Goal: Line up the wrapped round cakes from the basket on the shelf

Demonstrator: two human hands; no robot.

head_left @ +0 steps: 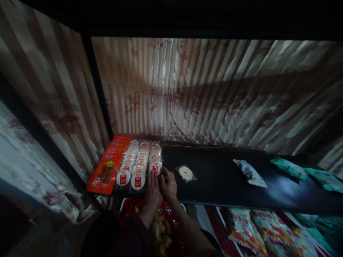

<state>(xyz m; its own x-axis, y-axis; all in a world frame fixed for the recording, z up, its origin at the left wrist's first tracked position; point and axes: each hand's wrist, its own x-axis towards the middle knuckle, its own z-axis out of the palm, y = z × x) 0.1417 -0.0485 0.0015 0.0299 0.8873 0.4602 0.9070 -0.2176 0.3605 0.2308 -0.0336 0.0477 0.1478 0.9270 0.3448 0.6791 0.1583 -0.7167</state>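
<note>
On a dark shelf stand three rows of small round white cakes in clear wrappers with red labels. My left hand and my right hand lie side by side at the near end of the right-hand row, fingers curled on the front packet. What the fingers grip is partly hidden. One single wrapped round cake lies loose on the shelf just right of my right hand.
An orange snack packet lies left of the rows. A silver pouch and green packets lie further right. Striped foil sheeting lines the back and left. Below are a red basket and more snack bags.
</note>
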